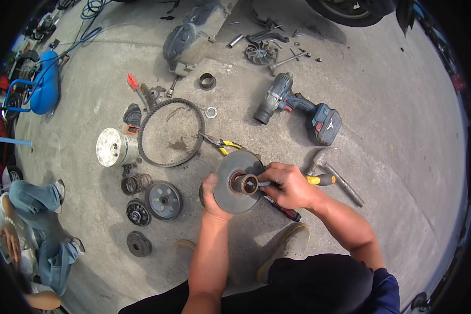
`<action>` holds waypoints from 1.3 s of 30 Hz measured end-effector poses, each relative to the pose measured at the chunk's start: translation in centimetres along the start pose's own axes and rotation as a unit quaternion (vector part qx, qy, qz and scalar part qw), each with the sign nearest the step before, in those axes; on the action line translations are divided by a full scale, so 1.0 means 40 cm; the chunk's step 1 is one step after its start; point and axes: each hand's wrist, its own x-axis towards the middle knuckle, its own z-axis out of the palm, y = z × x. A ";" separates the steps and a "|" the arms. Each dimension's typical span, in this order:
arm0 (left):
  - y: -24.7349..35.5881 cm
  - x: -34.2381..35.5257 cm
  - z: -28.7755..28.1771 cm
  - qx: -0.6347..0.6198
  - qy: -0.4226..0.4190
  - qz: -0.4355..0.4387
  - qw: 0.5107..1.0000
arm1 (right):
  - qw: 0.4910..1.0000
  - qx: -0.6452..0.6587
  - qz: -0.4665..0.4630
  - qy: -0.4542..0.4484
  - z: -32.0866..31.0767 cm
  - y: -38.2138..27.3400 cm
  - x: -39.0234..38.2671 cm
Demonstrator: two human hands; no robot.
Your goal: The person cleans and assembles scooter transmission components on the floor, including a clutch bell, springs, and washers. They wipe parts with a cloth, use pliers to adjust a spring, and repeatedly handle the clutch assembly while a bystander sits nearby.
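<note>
My left hand (213, 196) grips a round metal pulley plate (231, 159) with a hollow centre hub (245, 182). My right hand (285, 183) is closed on a small slim tool (263, 184) at the hub's opening; its type is unclear. Behind the pulley, yellow-handled pliers (224, 144) lie on the floor. A hammer (340, 183) and a yellow-black handled tool (322, 180) are right of my hands; a red-black handled tool (289, 213) lies beneath. To the left are a metal clutch bell (164, 200), a spring (138, 183) and other round parts (139, 242).
A belt (198, 118), white bucket (112, 147), impact wrench (322, 126), loose metal parts (260, 52) and large casing (191, 36) surround the work. A blue tank (46, 83) stands far left. Another person (39, 230) sits at lower left. A vehicle wheel (345, 18) is at top right.
</note>
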 end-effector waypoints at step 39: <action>0.042 -0.027 0.131 0.022 -0.089 -0.019 0.996 | 0.970 -0.108 -0.177 0.128 0.017 -0.001 -0.033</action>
